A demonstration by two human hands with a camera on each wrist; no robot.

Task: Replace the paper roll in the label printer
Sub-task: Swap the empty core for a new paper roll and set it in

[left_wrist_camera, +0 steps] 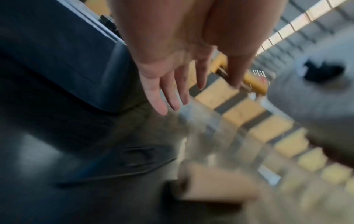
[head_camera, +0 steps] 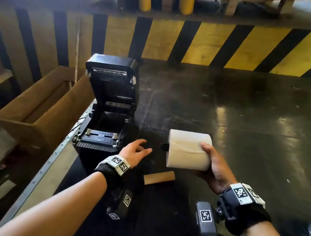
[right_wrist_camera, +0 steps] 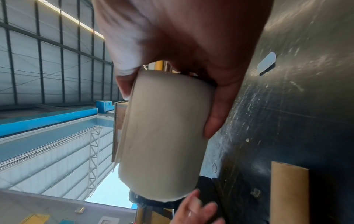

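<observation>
Head view, left to right. Open brown cardboard box (head_camera: 46,104) at left centre, off the table's edge; I can't make out anything inside it. Black plastic label printer (head_camera: 107,106) stands just right of it, at the left edge of the dark glossy table top (head_camera: 252,117), lid swung up and back. Its roll bay is open with no roll in it.

Left hand (head_camera: 135,151) hovers just right of the printer's front corner, fingers (left_wrist_camera: 168,94) loosely spread and nearly straight, holding nothing. Left wrist view is blurred but confirms an empty palm, with the printer body (left_wrist_camera: 67,60) to its left.

Bare brown cardboard tube core (head_camera: 159,177) lies on the table in the lower centre, between the two wrists, touching neither hand; it also shows at lower right in the right wrist view (right_wrist_camera: 289,192).

Right hand (head_camera: 216,168) grips the full white paper roll (head_camera: 188,150) at centre, raised off the table, axis roughly horizontal. Thumb on top, fingers (right_wrist_camera: 220,109) wrapped round the far side. A black spindle stub (head_camera: 164,146) sticks out of the roll's left end, towards the left fingertips, a small gap apart.

Roll is right of the printer, well short of the bay. Right half of the table is bare and glossy. Yellow and black striped barrier (head_camera: 243,48) runs along the table's far edge.
</observation>
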